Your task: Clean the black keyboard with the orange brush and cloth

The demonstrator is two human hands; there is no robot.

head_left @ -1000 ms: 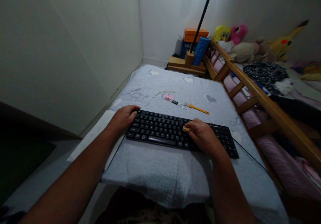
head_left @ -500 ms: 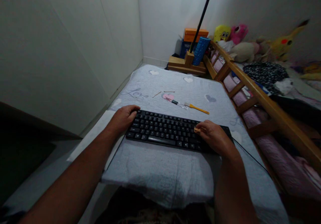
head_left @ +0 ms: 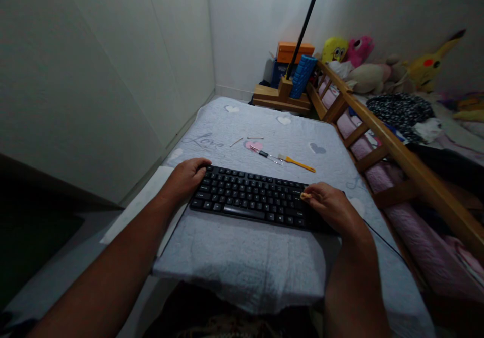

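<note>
A black keyboard (head_left: 245, 191) lies on the cloth-covered table in front of me. My left hand (head_left: 188, 175) grips its left end, with the thumb over the top edge. Toward the keyboard's right side, my right hand (head_left: 328, 204) pinches a small tan piece (head_left: 305, 195), perhaps sponge or cloth, against the keys. That hand hides much of the right-hand keys. Behind the keyboard lie a keycap puller (head_left: 263, 154) with a dark handle and wire ends, a yellow-handled brush (head_left: 298, 164) and two cotton swabs (head_left: 255, 137).
A pale blue cloth (head_left: 242, 247) with hearts covers the table. The keyboard's cable (head_left: 385, 238) trails off to the right. Along the right side runs a wooden bed rail (head_left: 401, 161), with plush toys beyond it. A white wardrobe (head_left: 151, 75) stands at the left.
My right hand has slid a little to the right across the keys with the small tan piece. The left hand and the keyboard have stayed put.
</note>
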